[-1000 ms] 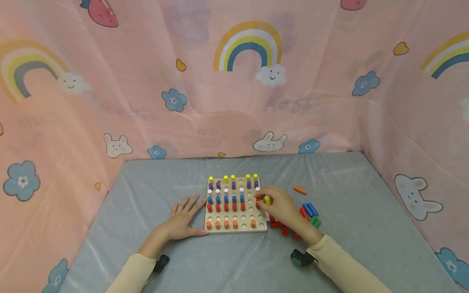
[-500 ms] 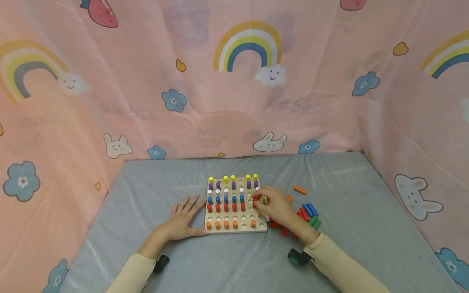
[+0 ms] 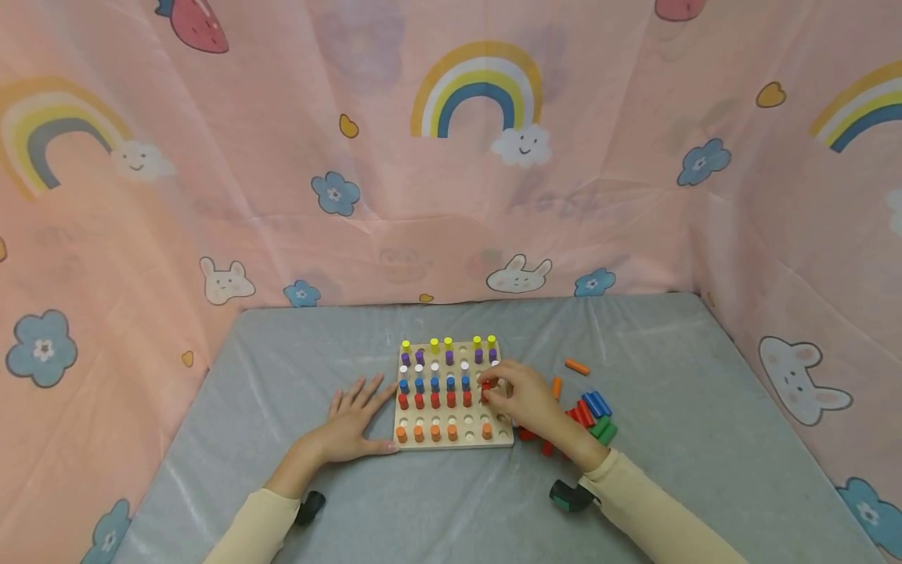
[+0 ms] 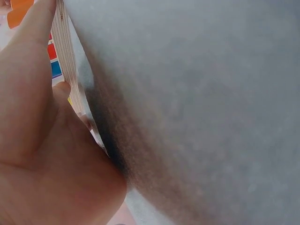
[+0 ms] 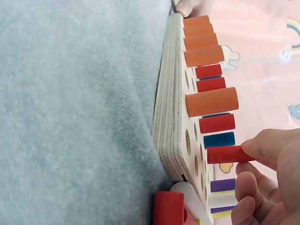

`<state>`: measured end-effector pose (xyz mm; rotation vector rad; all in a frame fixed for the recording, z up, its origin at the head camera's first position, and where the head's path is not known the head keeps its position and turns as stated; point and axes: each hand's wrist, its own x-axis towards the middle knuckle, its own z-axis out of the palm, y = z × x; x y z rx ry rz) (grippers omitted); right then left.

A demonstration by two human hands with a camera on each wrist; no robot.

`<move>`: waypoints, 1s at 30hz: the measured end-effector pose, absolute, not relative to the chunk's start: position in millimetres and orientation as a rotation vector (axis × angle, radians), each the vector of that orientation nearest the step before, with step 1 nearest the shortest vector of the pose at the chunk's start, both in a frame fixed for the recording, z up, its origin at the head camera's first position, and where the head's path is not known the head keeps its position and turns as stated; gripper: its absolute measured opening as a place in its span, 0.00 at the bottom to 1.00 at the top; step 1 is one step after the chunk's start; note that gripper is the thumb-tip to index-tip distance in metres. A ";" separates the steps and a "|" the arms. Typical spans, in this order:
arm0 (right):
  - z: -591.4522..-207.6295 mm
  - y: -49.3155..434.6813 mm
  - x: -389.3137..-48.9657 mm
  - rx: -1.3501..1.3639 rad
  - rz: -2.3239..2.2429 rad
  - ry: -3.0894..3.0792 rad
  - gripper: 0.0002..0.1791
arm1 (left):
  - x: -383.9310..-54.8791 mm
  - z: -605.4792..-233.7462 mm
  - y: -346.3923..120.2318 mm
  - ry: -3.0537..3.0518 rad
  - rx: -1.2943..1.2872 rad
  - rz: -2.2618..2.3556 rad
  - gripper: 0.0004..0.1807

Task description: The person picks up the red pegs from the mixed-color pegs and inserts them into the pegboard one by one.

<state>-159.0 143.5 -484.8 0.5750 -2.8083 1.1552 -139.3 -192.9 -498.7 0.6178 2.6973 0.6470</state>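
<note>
A wooden pegboard (image 3: 451, 443) stands on the table with rows of yellow, purple, white, blue, red and orange pegs in its holes. My right hand (image 3: 524, 399) pinches a red peg (image 5: 227, 154) between thumb and fingertips; in the right wrist view the peg's lower end meets the board's face, though I cannot tell how deep it sits. My left hand (image 3: 352, 423) lies spread on the table, thumb and fingertips touching the board's left edge. In the left wrist view the board's layered edge (image 4: 65, 42) shows past the thumb.
Loose pegs lie right of the board: several red pegs (image 3: 581, 413), blue pegs (image 3: 597, 403), green pegs (image 3: 604, 429) and an orange peg (image 3: 576, 366). Some are partly hidden under my right forearm. A pink printed curtain (image 3: 451, 219) rises behind the grey table (image 3: 423, 509).
My right hand has shifted slightly left with the red peg, from the board's right edge to the column beside the red row. My left hand has stayed in place.
</note>
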 end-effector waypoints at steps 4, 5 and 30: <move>-485.2 142.7 -158.3 0.567 1.152 -2.825 0.09 | -140.3 -498.8 -191.9 2.697 0.598 0.593 0.54; -485.4 142.5 -158.1 0.563 1.152 -2.830 0.09 | -140.4 -498.8 -191.8 2.697 0.595 0.587 0.54; -491.1 138.8 -155.1 0.583 1.146 -2.828 0.10 | -140.0 -513.4 -197.7 2.738 0.677 0.730 0.55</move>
